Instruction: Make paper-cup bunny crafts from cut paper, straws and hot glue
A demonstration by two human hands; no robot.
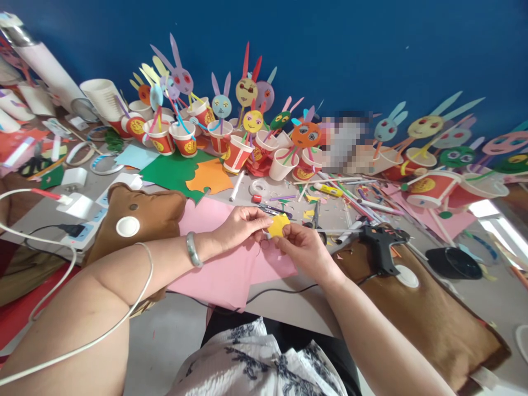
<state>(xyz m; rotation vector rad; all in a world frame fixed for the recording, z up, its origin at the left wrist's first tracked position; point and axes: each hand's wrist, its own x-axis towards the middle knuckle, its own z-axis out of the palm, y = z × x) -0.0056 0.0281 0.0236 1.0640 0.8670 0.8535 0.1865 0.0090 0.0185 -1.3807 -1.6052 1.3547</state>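
Note:
Between my two hands is a small piece of yellow paper (279, 225), above pink paper sheets (218, 275). My left hand (243, 226) pinches its left edge between thumb and fingers. The right edge is gripped by my right hand (303, 247), thumb and fingers closed on it. Something small and white shows just under the yellow piece, too small to name. Scissors (317, 217) lie right behind my right hand, among scraps.
Paper cups with rabbit-faced figures (237, 151) line the blue wall. Green paper (171, 173) and orange paper (210, 175) lie behind my left hand. A glue gun (381, 250) rests on the right brown cushion (416, 319). A white cable crosses my left arm.

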